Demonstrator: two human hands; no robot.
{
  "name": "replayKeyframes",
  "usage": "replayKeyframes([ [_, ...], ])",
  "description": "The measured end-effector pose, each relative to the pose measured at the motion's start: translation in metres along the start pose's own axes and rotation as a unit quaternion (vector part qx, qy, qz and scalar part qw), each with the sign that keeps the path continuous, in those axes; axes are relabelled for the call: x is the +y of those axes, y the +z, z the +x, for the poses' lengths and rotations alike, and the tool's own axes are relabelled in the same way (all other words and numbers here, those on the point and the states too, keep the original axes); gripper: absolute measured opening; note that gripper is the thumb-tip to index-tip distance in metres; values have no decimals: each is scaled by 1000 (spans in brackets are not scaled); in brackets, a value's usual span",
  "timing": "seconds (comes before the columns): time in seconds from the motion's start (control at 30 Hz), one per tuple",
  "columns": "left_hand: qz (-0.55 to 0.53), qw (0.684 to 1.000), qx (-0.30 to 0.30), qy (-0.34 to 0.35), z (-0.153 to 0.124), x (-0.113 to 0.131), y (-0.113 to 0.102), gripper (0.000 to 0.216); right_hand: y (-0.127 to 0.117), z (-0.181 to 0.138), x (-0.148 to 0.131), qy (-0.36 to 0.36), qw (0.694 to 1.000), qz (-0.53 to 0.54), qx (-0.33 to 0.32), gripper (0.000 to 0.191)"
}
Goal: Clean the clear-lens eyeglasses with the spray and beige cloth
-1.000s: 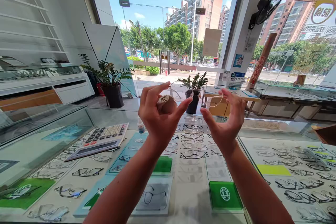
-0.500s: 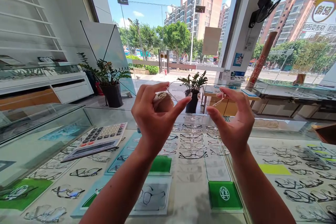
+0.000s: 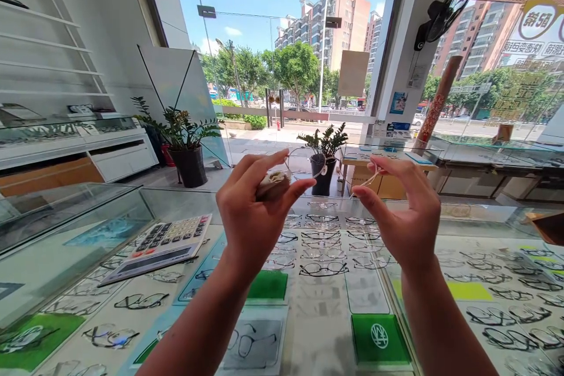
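I hold a pair of thin-rimmed glasses [image 3: 308, 164] up in front of me, above a glass display counter [image 3: 321, 299]. My left hand [image 3: 253, 211] pinches a small beige cloth [image 3: 272, 183] against the left lens, thumb and fingers closed round it. My right hand [image 3: 403, 211] grips the right side of the frame near the temple with thumb and fingertips. The lenses are clear and the street shows through them.
Under the counter glass lie several rows of spectacle frames [image 3: 324, 247] and green cards [image 3: 379, 335]. A calculator [image 3: 161, 247] rests on the counter at the left. Potted plants [image 3: 187, 141] stand by the shop window. A wall fan [image 3: 443, 12] hangs at the upper right.
Both hands have stayed on the glasses and shifted slightly; the cloth in my left hand has moved a little against the lens. The camera has tipped a bit.
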State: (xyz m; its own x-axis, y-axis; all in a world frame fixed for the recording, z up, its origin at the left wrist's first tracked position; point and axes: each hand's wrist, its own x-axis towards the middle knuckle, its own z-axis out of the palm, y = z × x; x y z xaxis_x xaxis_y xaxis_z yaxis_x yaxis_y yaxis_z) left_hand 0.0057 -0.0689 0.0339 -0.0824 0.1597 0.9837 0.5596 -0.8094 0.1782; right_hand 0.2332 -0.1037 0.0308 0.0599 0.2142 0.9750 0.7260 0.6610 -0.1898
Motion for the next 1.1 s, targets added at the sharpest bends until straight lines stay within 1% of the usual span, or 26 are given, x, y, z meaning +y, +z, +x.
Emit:
replayKeyframes([
  [0.2,5,1000,2,-6,-1,3,1,44,-3,1,0,-5,1000,-9,-6,36],
  [0.43,6,1000,-2,-2,-1,3,0,40,-3,2,2,21,999,-2,-30,34],
  [0.53,12,1000,1,-6,-3,4,1,40,-3,4,7,32,998,17,-53,35],
  [0.7,27,999,21,10,-5,3,5,44,-1,5,14,54,994,35,-85,38],
  [0.97,28,998,44,25,-7,2,6,50,1,3,16,68,991,49,-105,40],
  [1.1,35,998,41,18,-7,1,7,51,2,3,17,74,990,51,-110,38],
])
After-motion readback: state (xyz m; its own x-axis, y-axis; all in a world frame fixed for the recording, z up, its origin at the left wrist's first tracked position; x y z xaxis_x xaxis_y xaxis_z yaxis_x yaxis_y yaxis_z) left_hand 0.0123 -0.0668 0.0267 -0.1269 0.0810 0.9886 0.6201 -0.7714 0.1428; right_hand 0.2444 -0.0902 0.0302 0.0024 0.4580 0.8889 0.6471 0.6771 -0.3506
